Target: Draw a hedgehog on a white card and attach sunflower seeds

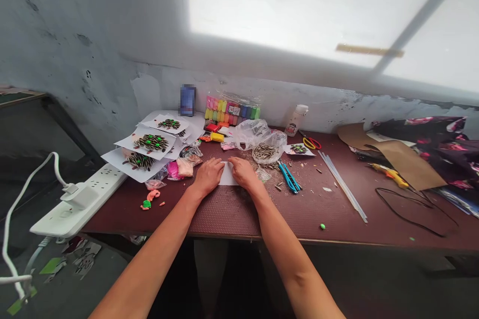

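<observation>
My left hand [209, 175] and right hand [244, 172] touch a flat white paper sheet [226, 177]; if they're gripping, I can't tell. A clear plastic bag [250, 133] holds thin brown seeds [265, 153].

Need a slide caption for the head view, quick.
Left hand and right hand at opposite edges of a white sheet, between piled decorated cards and a blue tool.
</observation>
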